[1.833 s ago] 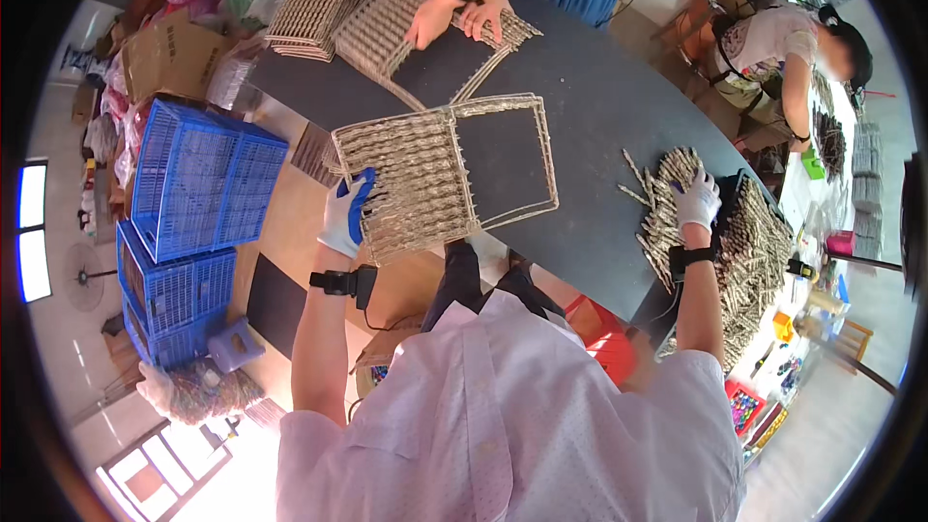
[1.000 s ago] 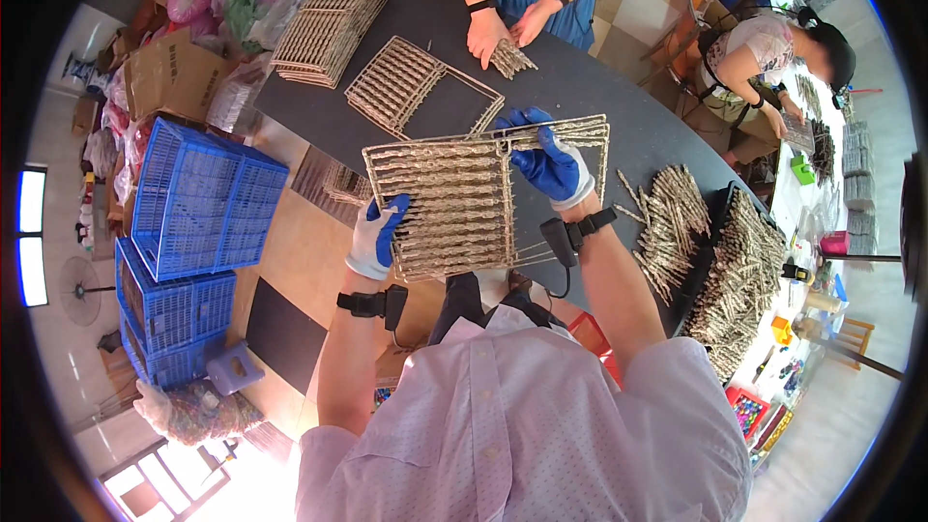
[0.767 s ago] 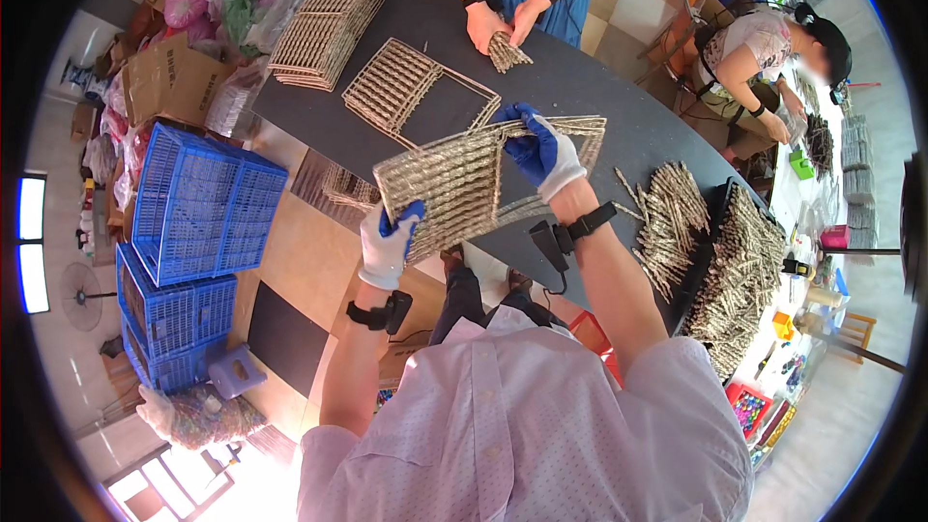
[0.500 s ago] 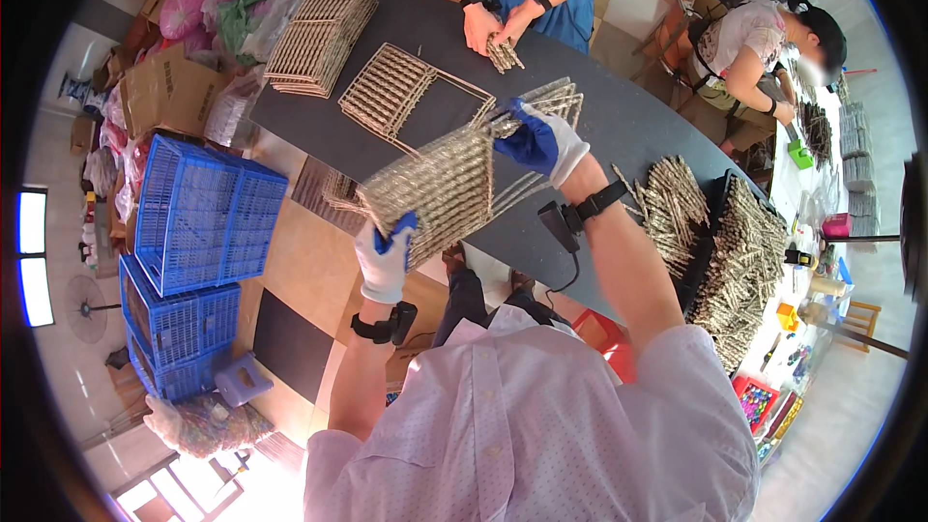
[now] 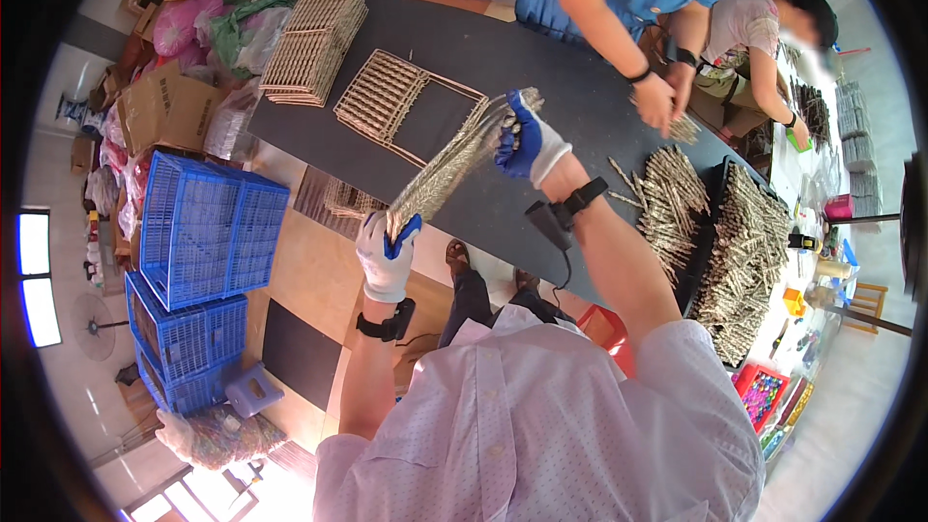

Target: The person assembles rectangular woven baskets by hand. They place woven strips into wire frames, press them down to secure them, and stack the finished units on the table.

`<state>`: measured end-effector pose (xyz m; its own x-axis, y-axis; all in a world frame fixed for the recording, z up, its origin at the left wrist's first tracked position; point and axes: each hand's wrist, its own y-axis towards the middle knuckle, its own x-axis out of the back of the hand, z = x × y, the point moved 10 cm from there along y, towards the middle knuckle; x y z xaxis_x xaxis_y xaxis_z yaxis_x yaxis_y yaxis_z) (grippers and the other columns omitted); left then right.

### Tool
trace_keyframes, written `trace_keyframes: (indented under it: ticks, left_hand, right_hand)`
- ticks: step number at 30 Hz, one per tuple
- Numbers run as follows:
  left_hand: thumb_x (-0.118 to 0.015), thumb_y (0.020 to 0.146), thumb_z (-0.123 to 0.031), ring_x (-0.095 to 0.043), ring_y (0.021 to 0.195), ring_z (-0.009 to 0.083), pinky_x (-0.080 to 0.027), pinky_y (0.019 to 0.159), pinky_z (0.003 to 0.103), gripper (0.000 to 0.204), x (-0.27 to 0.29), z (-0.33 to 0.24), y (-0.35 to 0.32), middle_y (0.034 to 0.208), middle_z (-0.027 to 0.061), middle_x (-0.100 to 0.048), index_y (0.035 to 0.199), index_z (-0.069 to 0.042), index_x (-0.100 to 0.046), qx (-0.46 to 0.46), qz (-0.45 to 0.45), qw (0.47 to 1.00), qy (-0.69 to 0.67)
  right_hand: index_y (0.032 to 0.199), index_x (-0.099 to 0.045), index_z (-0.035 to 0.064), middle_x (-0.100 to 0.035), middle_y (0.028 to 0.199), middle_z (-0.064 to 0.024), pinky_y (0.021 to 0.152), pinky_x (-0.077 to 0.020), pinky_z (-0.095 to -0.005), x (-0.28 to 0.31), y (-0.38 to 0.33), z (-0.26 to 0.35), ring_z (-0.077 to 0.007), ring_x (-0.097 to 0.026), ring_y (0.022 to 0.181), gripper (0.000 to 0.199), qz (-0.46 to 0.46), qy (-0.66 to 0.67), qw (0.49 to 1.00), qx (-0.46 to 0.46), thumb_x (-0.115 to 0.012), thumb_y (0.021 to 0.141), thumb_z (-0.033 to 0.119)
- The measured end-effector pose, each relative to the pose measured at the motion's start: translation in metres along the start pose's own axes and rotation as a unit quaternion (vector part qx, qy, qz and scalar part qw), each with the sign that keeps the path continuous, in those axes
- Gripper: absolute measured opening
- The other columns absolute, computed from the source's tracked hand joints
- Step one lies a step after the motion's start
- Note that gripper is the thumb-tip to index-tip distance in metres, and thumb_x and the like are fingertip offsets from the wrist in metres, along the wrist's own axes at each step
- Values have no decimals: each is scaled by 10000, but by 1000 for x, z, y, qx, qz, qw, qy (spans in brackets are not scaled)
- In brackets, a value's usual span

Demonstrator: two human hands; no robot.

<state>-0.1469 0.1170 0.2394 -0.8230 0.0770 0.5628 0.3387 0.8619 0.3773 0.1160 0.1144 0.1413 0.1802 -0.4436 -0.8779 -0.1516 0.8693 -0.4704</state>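
Both my hands wear white gloves with blue palms. Between them I hold a slatted frame (image 5: 440,174) of twisted, straw-coloured rods, now seen nearly edge-on and blurred by motion. My left hand (image 5: 387,259) is closed on its near lower end. My right hand (image 5: 530,143) grips its far upper end, fingers curled round it. Just beyond, a similar frame (image 5: 385,104) lies flat on the dark table (image 5: 551,72), with slats over its left part and an open right part.
A stack of slatted frames (image 5: 314,43) stands at the table's far left. Loose rods (image 5: 669,198) and a black tray (image 5: 720,203) heaped with rods lie right. Across the table, a co-worker's hands (image 5: 665,101) hold short rods. Blue crates (image 5: 208,227) stand left.
The frame in my hands has turned from its broad side to nearly edge-on. The co-worker in blue has shifted right, hands now near the loose rods.
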Motion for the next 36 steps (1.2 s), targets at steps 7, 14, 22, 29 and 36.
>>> trace_keyframes:
  ticks: [7, 14, 22, 29, 36]
  left_hand:
    - [-621, 889, 8, -536, 757, 71, -453, 656, 232, 262, 64, 31, 6, 945, 4, -628, 1150, 17, -601, 213, -80, 962, -148]
    - [-515, 915, 35, -613, 1016, 210, -513, 886, 330, 390, 100, 126, -8, 1191, 113, -606, 1304, 49, -492, 266, -52, 901, -338]
    - [-505, 916, 43, -615, 985, 192, -504, 884, 306, 376, 54, 130, -10, 1167, 112, -607, 1291, 63, -501, 277, 65, 912, -295]
    - [-594, 912, -27, -574, 980, 162, -494, 870, 287, 410, 46, 122, -14, 1160, 93, -567, 1301, 35, -479, 317, 63, 924, -204]
    - [-633, 888, -35, -565, 949, 159, -477, 858, 288, 398, 36, 97, -7, 1139, 84, -574, 1262, 51, -526, 306, 123, 929, -168]
  right_hand:
    - [991, -632, 11, -661, 801, -87, 640, -535, -306, 26, -93, 13, -180, -657, 707, 249, 39, -489, 871, 16, -574, 946, 249]
    - [911, -648, 24, -687, 837, -141, 646, -530, -319, 207, -207, 31, -201, -652, 751, 377, -169, -336, 925, 56, -624, 903, 400]
    - [749, -531, 108, -570, 706, -68, 669, -489, -389, 298, -220, 42, -263, -563, 690, 273, -183, 96, 964, 169, -550, 949, 292]
    - [753, -489, 126, -511, 684, -41, 650, -439, -371, 345, -238, 0, -248, -494, 651, 311, -279, 211, 904, 247, -521, 965, 352]
    - [983, -608, 61, -649, 889, -155, 860, -483, -467, 397, -291, -13, -322, -598, 854, 594, -364, 106, 904, 195, -475, 900, 633]
